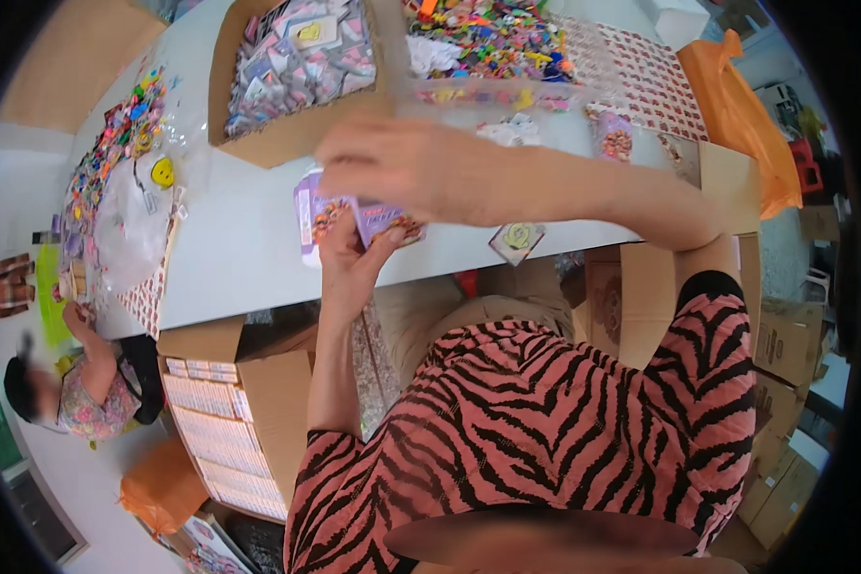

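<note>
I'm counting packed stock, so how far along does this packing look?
Done: rows of flat packs fill the open carton by the table. In hand: the left hand holds a small purple box while the right hand reaches across it. Left: heaps of colourful small toys and a box of packets.

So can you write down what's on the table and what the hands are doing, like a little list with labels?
Place: long white table with cardboard boxes below
Left hand: left hand grips a small purple packet from underneath at the table edge
Right hand: right hand reaches across above the packet; whether it holds anything cannot be told
Behind the hands: open cardboard box of small packets, clear tub of colourful little pieces
Far left: another person working at the table end
</note>
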Action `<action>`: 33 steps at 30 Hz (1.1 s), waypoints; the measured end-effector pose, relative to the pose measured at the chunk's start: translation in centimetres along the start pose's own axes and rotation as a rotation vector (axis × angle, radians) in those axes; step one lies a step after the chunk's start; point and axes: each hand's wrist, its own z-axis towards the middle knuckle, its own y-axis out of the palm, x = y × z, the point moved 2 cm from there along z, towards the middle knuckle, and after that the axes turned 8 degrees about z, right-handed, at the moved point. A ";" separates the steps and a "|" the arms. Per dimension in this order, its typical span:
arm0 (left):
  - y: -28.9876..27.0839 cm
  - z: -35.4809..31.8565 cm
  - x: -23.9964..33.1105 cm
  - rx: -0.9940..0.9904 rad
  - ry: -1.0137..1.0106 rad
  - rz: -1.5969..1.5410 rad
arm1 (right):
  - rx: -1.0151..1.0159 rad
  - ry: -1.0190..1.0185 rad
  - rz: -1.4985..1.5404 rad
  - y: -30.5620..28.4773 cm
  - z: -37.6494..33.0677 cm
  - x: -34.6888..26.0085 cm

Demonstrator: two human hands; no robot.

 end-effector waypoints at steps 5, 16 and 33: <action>0.0 -0.4 -1.3 -0.021 0.033 0.043 | 0.095 -0.200 0.154 1.4 -0.5 0.5; 0.8 0.1 -2.2 -0.028 -0.009 -0.074 | 0.311 -0.013 0.228 -2.8 -1.7 0.6; 1.8 0.7 -1.3 -0.048 0.057 0.081 | 0.193 0.135 0.039 -4.0 -5.0 1.5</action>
